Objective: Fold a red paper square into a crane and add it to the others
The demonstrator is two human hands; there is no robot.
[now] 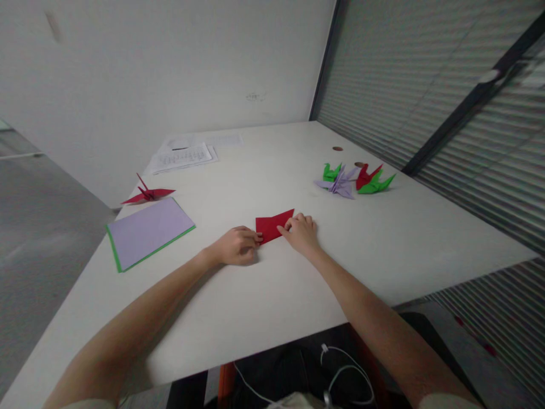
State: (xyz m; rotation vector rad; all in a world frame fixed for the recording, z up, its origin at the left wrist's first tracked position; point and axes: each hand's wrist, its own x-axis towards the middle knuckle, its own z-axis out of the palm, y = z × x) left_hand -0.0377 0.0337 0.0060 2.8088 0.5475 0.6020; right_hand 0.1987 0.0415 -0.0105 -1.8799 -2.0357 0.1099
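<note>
**White cable in the lap, folded red paper between two hands**

Nearest my camera: a white cable [324, 347], looped over dark clothing below the worktop [238, 301]. Both forearms reach in over the near edge.

The folded red paper [271, 228] lies on the worktop, between the hands, its far edge dipping in a shallow V. Left hand [238, 245] loosely curled, fingertips on the paper's near-left corner. Right hand [301, 233] bent at the fingers, touching its right end. I cannot tell whether either pinches it or only presses.

Risks, as I judge them: uneven pressure could swing the paper askew and set a crooked crease; a pull from both ends could tear a fold. A sweep of the left forearm might nudge the lavender sheet [149, 233] and the green paper [118, 260] under it.

Surface: smooth, white. Far side of those sheets, a red paper crane [149, 195]; farther off, printed pages [183, 158]. To the right, a cluster of green, lavender and red cranes [339, 184].

Room: pale wall [170, 57] beyond, slatted blinds [404, 74] along the right, grey floor [38, 210] at left.
</note>
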